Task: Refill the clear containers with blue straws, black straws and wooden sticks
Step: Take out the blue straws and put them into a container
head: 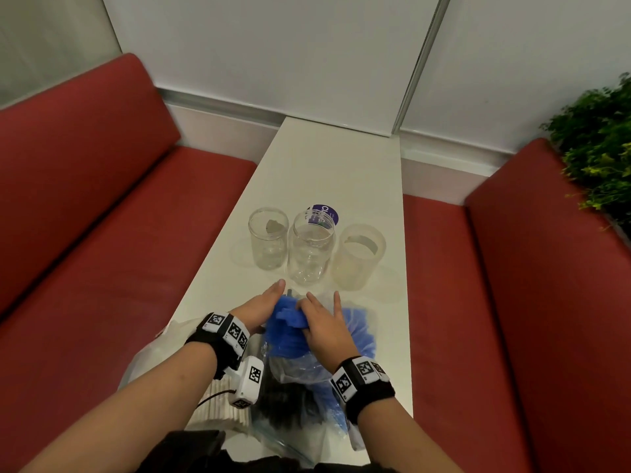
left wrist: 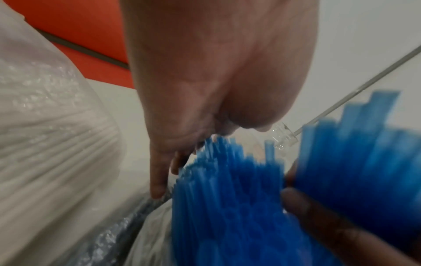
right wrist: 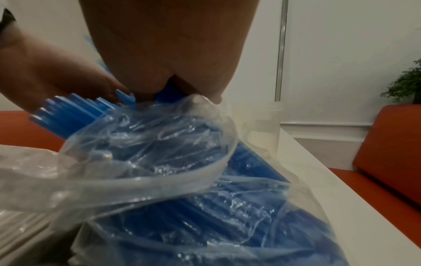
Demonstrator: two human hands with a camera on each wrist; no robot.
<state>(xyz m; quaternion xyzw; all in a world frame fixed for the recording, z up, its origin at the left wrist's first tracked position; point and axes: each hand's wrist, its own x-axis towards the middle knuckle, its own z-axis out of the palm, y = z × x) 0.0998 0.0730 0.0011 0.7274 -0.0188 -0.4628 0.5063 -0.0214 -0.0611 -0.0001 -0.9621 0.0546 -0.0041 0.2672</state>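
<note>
At the near end of the desk: both hands work a bundle of thin blue plastic straws (head: 285, 324) at the mouth of a crumpled clear plastic bag (head: 300, 370).
Right hand (head: 322, 327): fingers curled round a clump of the blue straws, pinching them where they leave the bag.
Left hand (head: 261, 310): fingers straight, laid flat against the left side of the bundle, steadying it.
Other stock: black straws (head: 290, 401) lie in a bag under the wrists; pale wooden sticks (head: 218, 404) lie in a bag at the left edge.
Targets: three empty clear cylindrical containers (head: 310, 247) stand in a row just beyond the hands on the white desk (head: 334, 165).
Step, as I judge it: drawing out the first clump; no container filled yet.
Risk: the bag film clings round the clump, so a pull may drag the whole bag forward and knock the light, empty containers.
Risk: loosely held, uneven straws may fan out and roll off the narrow desk onto the red bench seat (head: 440, 285).
</note>
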